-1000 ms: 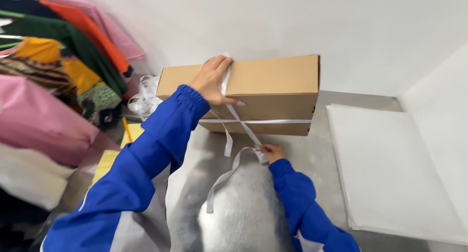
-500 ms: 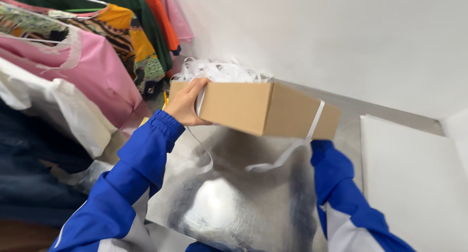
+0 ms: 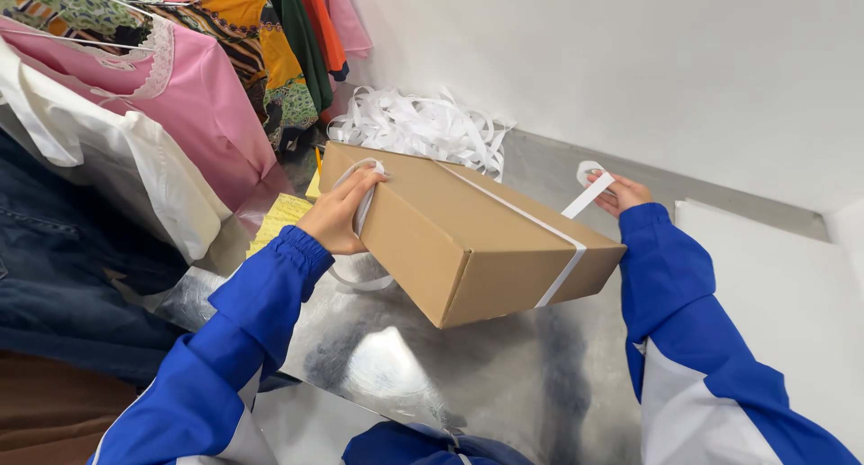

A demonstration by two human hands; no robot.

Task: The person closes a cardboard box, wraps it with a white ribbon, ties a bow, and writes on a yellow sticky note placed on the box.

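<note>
Just then my left hand (image 3: 340, 215) was clamped on the near end of the plain brown cardboard box (image 3: 468, 240), fingers curled over its top edge and pinching a loop of the flat white ribbon (image 3: 513, 215) against it. My right hand (image 3: 624, 193), beyond the far corner, was closed on the ribbon's free end, pulling it out taut and a little upward.

Between my hands the box was tilted, its near corner raised off the shiny silver metal tabletop (image 3: 423, 357) beneath it. The ribbon ran lengthwise over the lid and down the far end.

Compared with half a second earlier, the box had turned: then it was held higher with its long side toward me and my right hand hidden behind it; now that hand was out in the open with the tail drawn clear. I judged the wrap was being tightened.

Beyond my left fingers lay a heap of shredded white paper strips (image 3: 418, 123). Further left hung a pink lace-trimmed blouse (image 3: 193, 96) among other garments, and past my right sleeve lay a white flat board (image 3: 774, 285).
</note>
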